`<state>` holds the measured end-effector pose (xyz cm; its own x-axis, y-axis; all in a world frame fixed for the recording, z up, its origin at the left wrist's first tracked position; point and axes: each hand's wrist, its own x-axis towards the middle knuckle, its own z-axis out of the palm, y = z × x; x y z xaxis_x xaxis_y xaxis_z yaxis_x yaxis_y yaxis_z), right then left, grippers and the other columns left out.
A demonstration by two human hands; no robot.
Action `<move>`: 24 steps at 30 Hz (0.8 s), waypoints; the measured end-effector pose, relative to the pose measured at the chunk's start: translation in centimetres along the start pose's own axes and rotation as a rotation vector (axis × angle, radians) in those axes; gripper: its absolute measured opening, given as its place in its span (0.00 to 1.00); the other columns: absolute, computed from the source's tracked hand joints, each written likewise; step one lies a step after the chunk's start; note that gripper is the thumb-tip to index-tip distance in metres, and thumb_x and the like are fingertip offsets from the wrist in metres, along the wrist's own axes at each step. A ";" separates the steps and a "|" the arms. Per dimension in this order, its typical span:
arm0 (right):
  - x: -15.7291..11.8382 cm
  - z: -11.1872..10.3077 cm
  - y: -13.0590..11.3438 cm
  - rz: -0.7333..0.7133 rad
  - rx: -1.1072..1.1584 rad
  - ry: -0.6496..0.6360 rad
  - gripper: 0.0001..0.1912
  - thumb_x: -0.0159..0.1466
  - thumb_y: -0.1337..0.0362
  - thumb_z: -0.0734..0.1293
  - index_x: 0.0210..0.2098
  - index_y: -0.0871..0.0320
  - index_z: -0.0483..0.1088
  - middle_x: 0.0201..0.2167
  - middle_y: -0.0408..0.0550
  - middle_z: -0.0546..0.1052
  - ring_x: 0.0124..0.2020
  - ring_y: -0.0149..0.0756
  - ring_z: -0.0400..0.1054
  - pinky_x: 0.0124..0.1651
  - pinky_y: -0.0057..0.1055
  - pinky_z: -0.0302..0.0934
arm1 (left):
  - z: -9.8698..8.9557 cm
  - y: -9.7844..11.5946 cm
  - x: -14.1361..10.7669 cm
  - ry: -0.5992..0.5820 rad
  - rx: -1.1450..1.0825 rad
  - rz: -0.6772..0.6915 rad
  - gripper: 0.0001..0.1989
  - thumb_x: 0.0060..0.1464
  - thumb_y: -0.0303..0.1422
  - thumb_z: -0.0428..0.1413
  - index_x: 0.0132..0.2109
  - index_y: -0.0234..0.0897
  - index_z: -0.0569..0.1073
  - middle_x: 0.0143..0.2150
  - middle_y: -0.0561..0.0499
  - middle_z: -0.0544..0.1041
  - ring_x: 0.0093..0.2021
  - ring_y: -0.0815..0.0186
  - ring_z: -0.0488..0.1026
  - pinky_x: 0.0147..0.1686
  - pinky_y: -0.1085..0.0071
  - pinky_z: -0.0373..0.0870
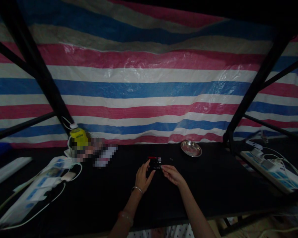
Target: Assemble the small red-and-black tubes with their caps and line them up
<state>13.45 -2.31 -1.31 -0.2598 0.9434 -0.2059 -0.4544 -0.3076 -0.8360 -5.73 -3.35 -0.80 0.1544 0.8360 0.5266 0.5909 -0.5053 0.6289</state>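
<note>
A small cluster of short rods [155,161], one red and the others dark, with shiny silver ends, lies on the black tabletop. Around its left and near sides is my left hand [142,177], thumb and fingers spread apart, the fingertips at or touching the cluster. My right hand [173,174] is closed in a pinch at the cluster's near right corner. Whatever sits between those fingertips is too small and dark to name. The exact kind of the rods cannot be made out.
A shiny round metal dish [191,148] stands at the back right, with a tiny object [171,159] left of it. Power strips with cables [43,185] lie left, another strip [270,168] right. A yellow bottle [78,138] stands back left. Black frame posts flank a striped sheet [149,89].
</note>
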 end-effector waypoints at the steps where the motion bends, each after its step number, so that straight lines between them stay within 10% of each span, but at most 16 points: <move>1: 0.0 0.1 0.0 -0.007 0.006 0.001 0.15 0.45 0.62 0.75 0.30 0.63 0.75 0.19 0.38 0.67 0.17 0.17 0.52 0.19 0.19 0.46 | 0.0 0.1 0.0 0.003 0.001 0.007 0.23 0.56 0.39 0.48 0.58 0.39 0.58 0.39 0.48 0.69 0.35 0.65 0.68 0.42 0.63 0.67; 9: 0.2 0.1 0.2 -0.024 -0.052 -0.017 0.16 0.45 0.61 0.75 0.31 0.63 0.75 0.19 0.40 0.67 0.16 0.17 0.49 0.18 0.21 0.39 | -0.1 0.5 0.1 0.008 -0.018 0.003 0.22 0.55 0.39 0.49 0.56 0.42 0.62 0.48 0.44 0.68 0.40 0.64 0.69 0.45 0.63 0.67; 24: 0.5 -0.3 0.3 -0.041 -0.031 0.000 0.17 0.46 0.62 0.74 0.34 0.63 0.75 0.21 0.41 0.68 0.17 0.19 0.51 0.19 0.21 0.43 | 0.5 -1.2 1.5 0.126 -0.390 -0.327 0.15 0.49 0.43 0.53 0.38 0.37 0.67 0.27 0.53 0.72 0.29 0.68 0.70 0.30 0.72 0.66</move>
<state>13.43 -1.92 -1.80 -0.2419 0.9551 -0.1709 -0.4377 -0.2646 -0.8593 -5.85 -1.41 -1.06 -0.0994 0.9432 0.3169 0.2500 -0.2846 0.9255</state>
